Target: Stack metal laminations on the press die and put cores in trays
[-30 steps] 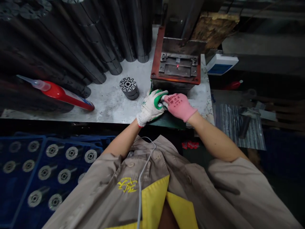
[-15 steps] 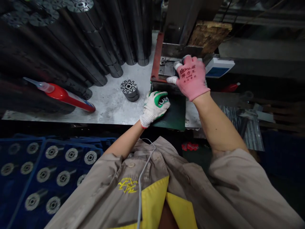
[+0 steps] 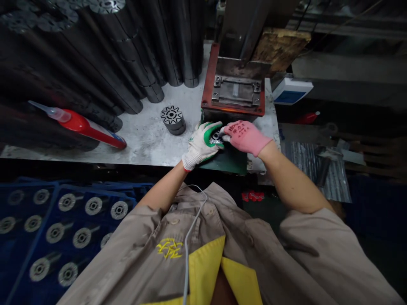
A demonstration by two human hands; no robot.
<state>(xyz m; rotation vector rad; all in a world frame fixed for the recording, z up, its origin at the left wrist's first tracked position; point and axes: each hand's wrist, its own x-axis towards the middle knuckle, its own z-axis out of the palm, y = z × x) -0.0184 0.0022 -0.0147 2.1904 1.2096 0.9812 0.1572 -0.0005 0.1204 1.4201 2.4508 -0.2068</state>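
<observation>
My left hand [image 3: 203, 142], in a white glove with green-coated fingers, wraps round a slotted metal rotor core [image 3: 216, 136] over the green mat [image 3: 227, 161]. Its fingers cover most of the core's side. My right hand [image 3: 244, 136], in a pink glove with pale fingertips, is pinched at the core's top right; anything between the fingertips is hidden. A second rotor core [image 3: 173, 120] stands upright on the bench just left of my left hand. Behind my hands is a metal fixture [image 3: 235, 91] on a red plate.
Tall dark stacks of cores [image 3: 136, 55] crowd the bench's back left. A red glue bottle [image 3: 90, 130] leans there at the front. Blue trays [image 3: 60, 186] with several shafted rotors lie below left. A white device with a blue screen [image 3: 292, 91] sits right of the fixture.
My right hand has come off the fixture and moved down and left to the core in my left hand. The fixture's top is now uncovered. My left hand has barely moved.
</observation>
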